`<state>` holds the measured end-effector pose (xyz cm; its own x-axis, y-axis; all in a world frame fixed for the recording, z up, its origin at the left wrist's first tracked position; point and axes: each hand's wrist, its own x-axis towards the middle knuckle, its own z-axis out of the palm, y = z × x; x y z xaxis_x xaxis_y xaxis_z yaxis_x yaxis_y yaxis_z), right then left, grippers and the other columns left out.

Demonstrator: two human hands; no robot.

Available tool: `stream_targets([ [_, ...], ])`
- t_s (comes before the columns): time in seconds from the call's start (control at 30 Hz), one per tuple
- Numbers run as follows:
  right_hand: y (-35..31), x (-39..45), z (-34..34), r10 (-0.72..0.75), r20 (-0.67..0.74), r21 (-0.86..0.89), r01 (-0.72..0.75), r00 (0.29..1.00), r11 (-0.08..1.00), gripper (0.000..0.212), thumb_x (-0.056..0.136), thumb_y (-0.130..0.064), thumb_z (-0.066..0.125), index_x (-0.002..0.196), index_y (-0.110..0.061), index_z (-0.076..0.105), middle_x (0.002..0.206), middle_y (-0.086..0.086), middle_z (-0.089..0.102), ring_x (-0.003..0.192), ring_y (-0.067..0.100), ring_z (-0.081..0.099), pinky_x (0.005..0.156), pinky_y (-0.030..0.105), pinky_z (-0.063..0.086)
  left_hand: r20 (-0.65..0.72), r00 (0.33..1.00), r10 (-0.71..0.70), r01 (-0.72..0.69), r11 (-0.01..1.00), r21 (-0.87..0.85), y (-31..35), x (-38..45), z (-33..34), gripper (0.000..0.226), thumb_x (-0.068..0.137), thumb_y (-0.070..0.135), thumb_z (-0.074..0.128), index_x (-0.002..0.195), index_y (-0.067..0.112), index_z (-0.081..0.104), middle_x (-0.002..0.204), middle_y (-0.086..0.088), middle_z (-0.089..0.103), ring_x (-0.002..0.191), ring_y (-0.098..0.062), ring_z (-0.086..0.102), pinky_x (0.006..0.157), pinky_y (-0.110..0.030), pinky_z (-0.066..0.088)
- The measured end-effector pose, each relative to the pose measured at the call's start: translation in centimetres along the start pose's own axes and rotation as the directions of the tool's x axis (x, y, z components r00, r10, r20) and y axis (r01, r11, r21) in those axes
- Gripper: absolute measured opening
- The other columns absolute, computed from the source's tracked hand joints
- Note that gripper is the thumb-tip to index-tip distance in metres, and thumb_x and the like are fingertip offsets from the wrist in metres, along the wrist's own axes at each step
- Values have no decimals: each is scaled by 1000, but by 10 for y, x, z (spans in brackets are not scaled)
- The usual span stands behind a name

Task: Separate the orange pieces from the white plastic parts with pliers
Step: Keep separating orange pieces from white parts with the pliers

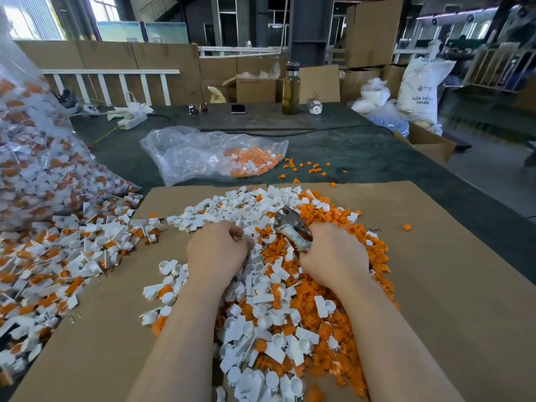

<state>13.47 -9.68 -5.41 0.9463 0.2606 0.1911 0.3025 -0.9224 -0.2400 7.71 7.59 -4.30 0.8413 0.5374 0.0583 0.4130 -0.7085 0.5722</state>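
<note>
Right hand (333,256) clenches the pliers (291,227), nose angled up-left; left hand (217,250), curled into the white parts (252,271) just beside, contents unclear

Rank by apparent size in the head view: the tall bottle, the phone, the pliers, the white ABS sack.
1. white ABS sack
2. tall bottle
3. pliers, though nearer the camera and partly hidden, so unsure against the bottle
4. phone

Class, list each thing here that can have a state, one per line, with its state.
Pliers: gripped by right hand, jaws over the pile.
Left hand: curled, in the white parts; what it holds is hidden.
Clear bag: lying open, part filled.
Bottle: upright, capped.
Phone: flat, screen dark.
</note>
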Motion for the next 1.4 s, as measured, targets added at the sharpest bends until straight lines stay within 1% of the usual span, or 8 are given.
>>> stream_targets([
  [0.27, 0, -1, -3, 4, -52, 38, -2, 999, 999, 21, 80, -38, 65, 87, -27, 47, 72, -12, 41, 58, 7, 40, 44, 23, 28, 21, 997, 80, -82, 992, 94, 1, 2, 5, 35, 87, 51, 67, 116, 31, 66, 117, -2, 63, 111, -23, 58, 96, -42, 50],
  [0.43, -1, -1, -7, 20, -92, 134, -7, 996, 991, 17, 84, -41, 61, 88, -30, 49, 72, -13, 49, 61, 8, 46, 45, 23, 34, 9, 993, 115, -116, 990, 77, 3, 2, 6, 19, 86, 45, 70, 103, 35, 68, 111, -1, 62, 108, -23, 57, 93, -41, 51],
  [0.63, -3, 0, -9, 51, -125, 286, -13, 991, 958, 10, 87, -33, 59, 85, -28, 51, 71, -12, 52, 62, 8, 52, 46, 24, 39, -82, 991, 108, -120, 979, -163, 4, 2, 7, 18, 90, 39, 67, 87, 25, 56, 88, 6, 62, 79, -14, 59, 68, -31, 47],
  [0.73, -4, 0, -10, 52, -178, 320, 8, 983, 947, 13, 88, -30, 61, 86, -28, 48, 81, -10, 51, 67, 8, 50, 47, 22, 33, -183, 983, 23, -97, 909, -406, 9, -1, 1, 17, 87, 33, 68, 81, 25, 53, 81, 8, 62, 67, -10, 56, 55, -26, 37],
  [0.9, -3, 0, -12, 76, -220, 401, 19, 973, 916, 10, 88, -29, 61, 84, -26, 52, 77, -9, 56, 65, 7, 52, 48, 23, 37, -208, 976, -66, -100, 713, -694, 14, -6, -5, 15, 87, 20, 69, 87, 22, 55, 74, 5, 71, 69, -6, 71, 66, -30, 53],
  [1.1, -5, 0, -13, 81, -216, 525, 46, 973, 850, 12, 92, -34, 61, 90, -26, 53, 75, -13, 56, 67, 8, 56, 51, 22, 41, -111, 987, -117, -14, 626, -780, 14, -5, -5, 7, 88, 13, 66, 89, 18, 61, 64, 8, 65, 68, -15, 63, 67, -31, 55],
  [1.23, -8, -1, -16, 78, -192, 705, 83, 978, 705, 6, 93, -31, 62, 95, -26, 59, 76, -11, 61, 62, 1, 57, 45, 14, 39, -27, 990, -140, 44, 480, -876, 19, -8, -8, 6, 88, 7, 67, 87, 10, 62, 85, -5, 74, 81, -15, 74, 76, -28, 60],
  [1.4, -13, -5, -19, 54, -172, 834, 116, 984, 540, 14, 93, -25, 63, 86, -36, 58, 83, -6, 69, 76, 5, 64, 59, 11, 50, -11, 994, -111, 31, 366, -930, 25, -12, -9, 8, 84, 3, 72, 83, 4, 64, 69, -4, 75, 68, -14, 74, 64, -21, 59],
])
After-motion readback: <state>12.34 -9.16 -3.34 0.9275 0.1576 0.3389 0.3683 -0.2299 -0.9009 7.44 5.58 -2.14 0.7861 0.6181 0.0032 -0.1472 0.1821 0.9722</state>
